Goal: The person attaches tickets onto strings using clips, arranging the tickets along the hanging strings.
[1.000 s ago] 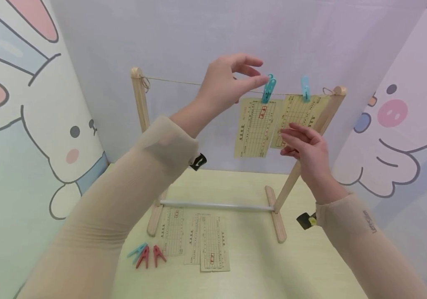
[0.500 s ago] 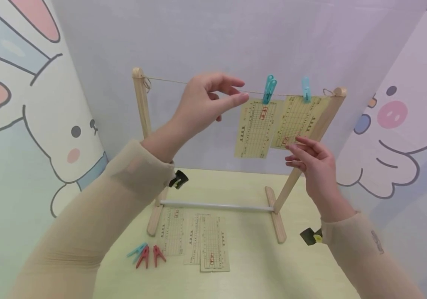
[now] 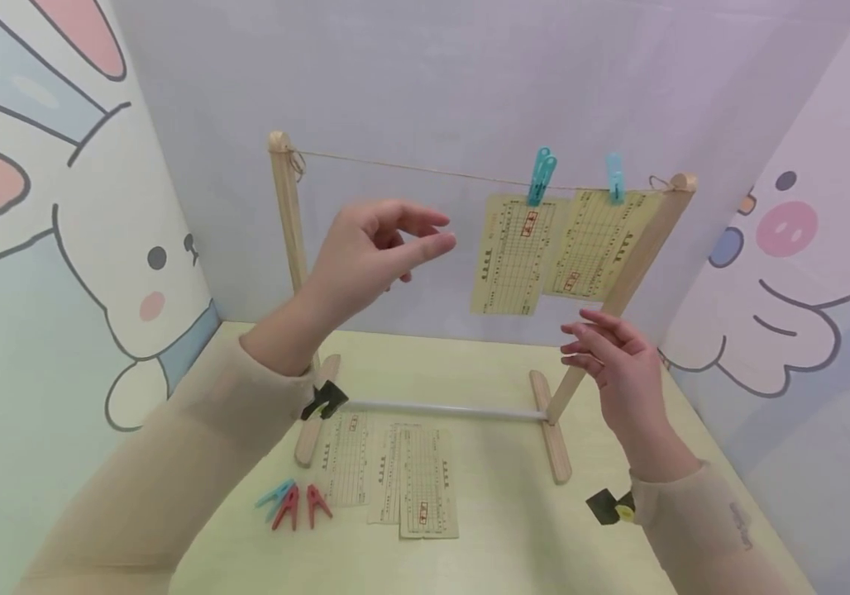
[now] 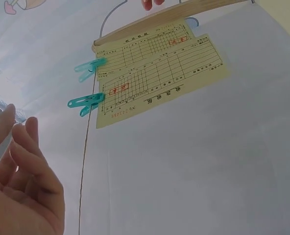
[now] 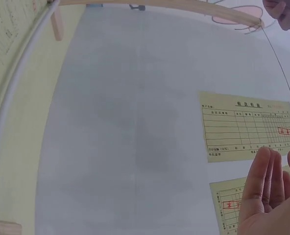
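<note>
While two receipts [image 3: 510, 260] hang clipped to the string [image 3: 410, 168], the left hand [image 3: 369, 252] and right hand [image 3: 627, 368] are empty, so this pegging looks done and the next likely needs a loose slip [image 3: 428, 483] and peg [image 3: 313, 496].

From here I've got matt paper receipts [image 3: 518, 273], smooth plastic clothespins [image 3: 541, 178], fibrous twine [image 3: 410, 168], smooth wooden posts [image 3: 288, 215], glossy crossbar [image 3: 440, 408]!

5 ppr slips [image 3: 518, 263] vis., 5 pegs [image 3: 542, 178] & 1 rack [image 3: 641, 258].
</note>
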A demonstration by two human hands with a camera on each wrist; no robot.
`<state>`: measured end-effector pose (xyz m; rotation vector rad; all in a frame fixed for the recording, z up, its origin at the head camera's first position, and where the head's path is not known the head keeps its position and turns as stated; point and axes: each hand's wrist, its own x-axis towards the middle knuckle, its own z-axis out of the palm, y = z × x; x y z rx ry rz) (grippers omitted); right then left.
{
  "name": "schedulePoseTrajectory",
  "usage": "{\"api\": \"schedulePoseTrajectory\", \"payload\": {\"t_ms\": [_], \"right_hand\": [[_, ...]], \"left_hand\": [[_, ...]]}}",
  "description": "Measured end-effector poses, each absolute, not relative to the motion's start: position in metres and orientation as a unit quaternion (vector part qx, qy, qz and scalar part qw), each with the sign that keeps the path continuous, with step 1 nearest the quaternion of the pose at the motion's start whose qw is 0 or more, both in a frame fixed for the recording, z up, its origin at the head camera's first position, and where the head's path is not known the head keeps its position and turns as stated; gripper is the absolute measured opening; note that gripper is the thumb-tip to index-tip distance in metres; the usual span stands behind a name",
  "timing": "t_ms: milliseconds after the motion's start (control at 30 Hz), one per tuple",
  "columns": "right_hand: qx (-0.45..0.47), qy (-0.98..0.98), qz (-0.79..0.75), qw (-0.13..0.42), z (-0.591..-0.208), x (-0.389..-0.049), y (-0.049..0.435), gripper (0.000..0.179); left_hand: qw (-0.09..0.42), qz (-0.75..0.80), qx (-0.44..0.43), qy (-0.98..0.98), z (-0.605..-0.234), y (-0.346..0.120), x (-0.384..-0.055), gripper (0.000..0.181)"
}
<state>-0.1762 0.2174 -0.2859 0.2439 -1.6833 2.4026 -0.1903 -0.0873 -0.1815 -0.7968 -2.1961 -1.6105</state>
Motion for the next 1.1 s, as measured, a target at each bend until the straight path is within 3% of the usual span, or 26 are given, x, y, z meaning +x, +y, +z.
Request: {"api": "schedulePoseTrajectory", "payload": {"t_ms": [1100], "right_hand": [[-0.068, -0.614, 0.785, 0.045, -0.368, -0.156, 0.198, 0.009]], "left_hand": [[0.14, -0.58, -0.179, -0.782, -0.279, -0.129, -0.174, 0.022]]}}
